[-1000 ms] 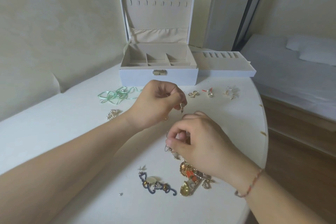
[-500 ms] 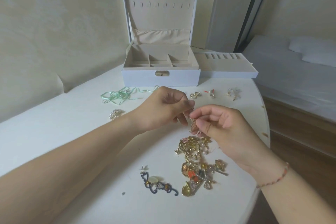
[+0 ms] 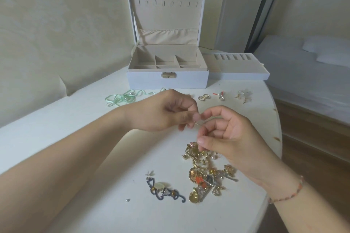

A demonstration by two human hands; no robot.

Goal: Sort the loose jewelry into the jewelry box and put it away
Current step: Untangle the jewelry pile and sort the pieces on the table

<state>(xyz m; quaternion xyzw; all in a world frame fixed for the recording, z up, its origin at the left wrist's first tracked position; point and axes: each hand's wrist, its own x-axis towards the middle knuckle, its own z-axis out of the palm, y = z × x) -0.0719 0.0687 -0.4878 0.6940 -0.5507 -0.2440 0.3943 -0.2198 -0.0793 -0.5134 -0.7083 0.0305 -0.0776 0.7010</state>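
Here, both hands [image 3: 189, 119] pinching wire earring [image 3: 200, 122]

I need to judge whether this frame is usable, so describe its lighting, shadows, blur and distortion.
Head view: soft, even light, no glare; faint shadows under the left hand and forearm on the table; wide-angle bending curves the table edge and walls; the thin wire piece pinched between both hands is too small to resolve; right hand fairly sharp.
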